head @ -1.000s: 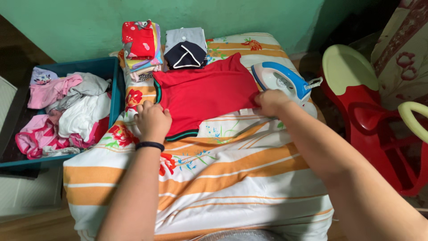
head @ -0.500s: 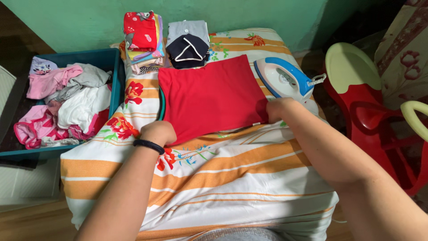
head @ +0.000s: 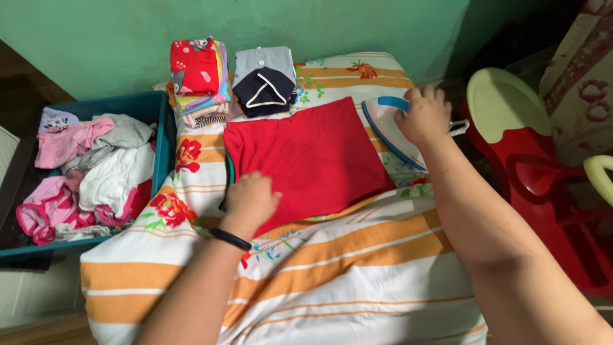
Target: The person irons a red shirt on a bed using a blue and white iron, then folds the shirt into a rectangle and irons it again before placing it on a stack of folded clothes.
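Left hand: the left hand (head: 251, 199) lies palm down on the near left corner of the folded red shirt (head: 306, 156), fingers loosely spread and pressing flat, pinching nothing. A dark band circles the wrist; the forearm runs in from the lower left.
Right hand: the right hand (head: 422, 115) is stretched to the far right, fingers curled over the top of the blue and white iron (head: 391, 124). Whether they close fully round the handle I cannot tell.
Red shirt: folded into a rough square, flat on the orange-striped floral cover (head: 332, 255), just left of the iron and touching its edge.
Change: half a second ago both hands pinched the shirt's near corners; since then the right has let go and crossed to the iron, while the left has flattened onto the cloth.
Around: a stack of folded clothes (head: 196, 73) and a folded navy garment (head: 263, 89) sit beyond the shirt; a teal crate (head: 163, 121) of loose laundry stands left; a red plastic chair (head: 530, 166) is right.
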